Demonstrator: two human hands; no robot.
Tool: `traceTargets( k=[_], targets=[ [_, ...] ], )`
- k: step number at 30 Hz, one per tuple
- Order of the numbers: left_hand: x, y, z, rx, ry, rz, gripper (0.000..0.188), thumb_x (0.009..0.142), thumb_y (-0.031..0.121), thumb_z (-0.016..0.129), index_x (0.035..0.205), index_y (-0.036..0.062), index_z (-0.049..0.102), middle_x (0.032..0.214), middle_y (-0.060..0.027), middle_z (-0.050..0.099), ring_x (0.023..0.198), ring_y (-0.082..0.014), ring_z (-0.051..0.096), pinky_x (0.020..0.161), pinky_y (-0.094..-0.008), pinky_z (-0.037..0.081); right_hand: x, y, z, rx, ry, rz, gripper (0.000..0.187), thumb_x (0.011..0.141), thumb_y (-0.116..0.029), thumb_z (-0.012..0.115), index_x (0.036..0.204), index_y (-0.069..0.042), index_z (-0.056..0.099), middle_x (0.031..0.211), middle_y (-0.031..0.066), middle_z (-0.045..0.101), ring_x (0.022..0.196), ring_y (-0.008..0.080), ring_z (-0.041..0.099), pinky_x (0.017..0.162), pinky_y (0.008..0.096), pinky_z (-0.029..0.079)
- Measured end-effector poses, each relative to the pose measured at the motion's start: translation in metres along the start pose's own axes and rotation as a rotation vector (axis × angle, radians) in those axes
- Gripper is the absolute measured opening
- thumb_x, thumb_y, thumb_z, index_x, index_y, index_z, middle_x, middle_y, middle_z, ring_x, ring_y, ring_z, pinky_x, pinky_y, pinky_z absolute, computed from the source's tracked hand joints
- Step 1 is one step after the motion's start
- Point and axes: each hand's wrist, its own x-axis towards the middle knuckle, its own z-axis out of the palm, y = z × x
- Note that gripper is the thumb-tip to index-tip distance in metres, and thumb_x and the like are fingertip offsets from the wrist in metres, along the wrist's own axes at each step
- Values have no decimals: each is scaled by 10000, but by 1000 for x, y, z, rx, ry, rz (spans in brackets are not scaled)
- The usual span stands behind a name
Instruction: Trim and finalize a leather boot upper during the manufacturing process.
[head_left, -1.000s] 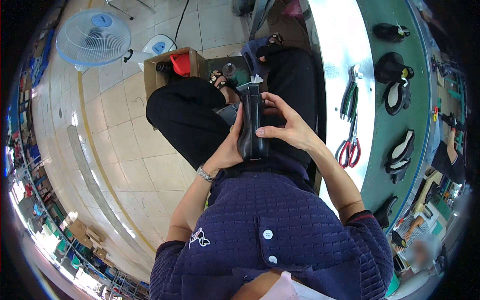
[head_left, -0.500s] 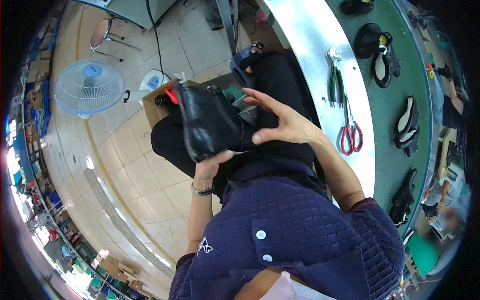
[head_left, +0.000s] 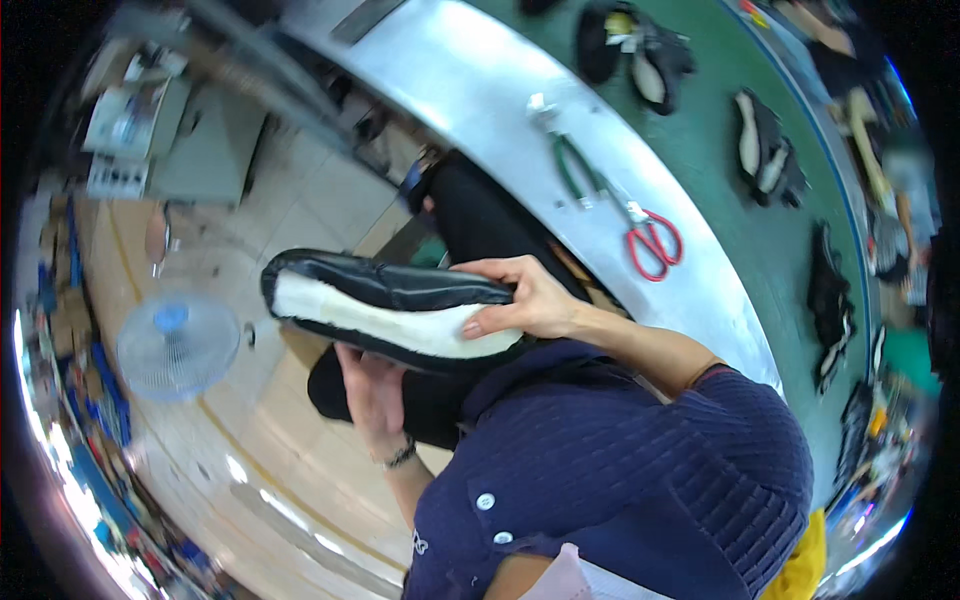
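Observation:
A black leather boot (head_left: 390,322) is held up in front of my body, lying on its side so that its white unfinished sole faces me. My right hand (head_left: 525,298) grips the boot's right end, the thumb pressing on the white sole and the fingers over the leather edge. From below, my left hand (head_left: 372,395) supports the boot near its left half. Its fingertips are hidden behind the boot. A bracelet circles my left wrist.
To the right runs a shiny metal table edge (head_left: 480,110), bearing green-handled pliers (head_left: 570,165) and red-handled scissors (head_left: 652,240). Beyond it, a green conveyor belt (head_left: 720,210) carries several black shoes (head_left: 770,155). A standing fan (head_left: 178,348) is at the left.
The boot has been turned so its white sole now shows. My right hand, earlier spread beside the boot, has closed on its end. The view has swung toward the right.

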Motion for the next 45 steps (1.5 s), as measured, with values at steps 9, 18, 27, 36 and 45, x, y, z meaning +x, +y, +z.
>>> traceTargets(
  k=[9, 18, 27, 36, 45],
  targets=[
    [9, 15, 13, 300, -160, -4, 736, 935, 401, 565, 1463, -31, 287, 1362, -252, 472, 1186, -360, 548, 951, -418, 490, -46, -48, -80, 173, 622, -349, 410, 785, -114, 717, 1149, 42, 609, 968, 78, 692, 807, 114, 651, 749, 238, 500],
    [23, 6, 12, 307, -148, -108, 510, 996, 223, 500, 1420, -25, 363, 1340, -222, 504, 1166, -327, 569, 944, -402, 504, -66, -95, -240, -643, 1549, -746, 624, 762, -233, 785, 1249, 86, 561, 1096, 158, 680, 946, 207, 656, 887, 295, 481],
    [36, 3, 29, 338, -126, -149, 465, 982, 209, 546, 1376, -14, 439, 1298, -191, 546, 1131, -287, 597, 918, -363, 513, -64, 17, -336, -577, 1777, 56, 664, 651, -436, 759, 1148, -12, 642, 1063, 229, 672, 989, 347, 652, 878, 405, 482],
    [42, 0, 45, 405, -156, -188, 453, 979, 191, 546, 1368, -18, 445, 1300, -191, 543, 1124, -283, 602, 930, -362, 513, -57, 6, -387, -227, 1583, -8, 615, 651, -451, 789, 1010, 36, 679, 907, 151, 684, 846, 253, 644, 780, 356, 482],
    [32, -5, 35, 430, -116, -179, 436, 987, 175, 520, 1371, -13, 436, 1299, -198, 544, 1128, -294, 599, 923, -371, 522, -34, 9, -355, -763, 1865, 65, 646, 683, -526, 715, 1038, 12, 682, 917, 252, 685, 906, 381, 662, 821, 430, 485]
  ],
)
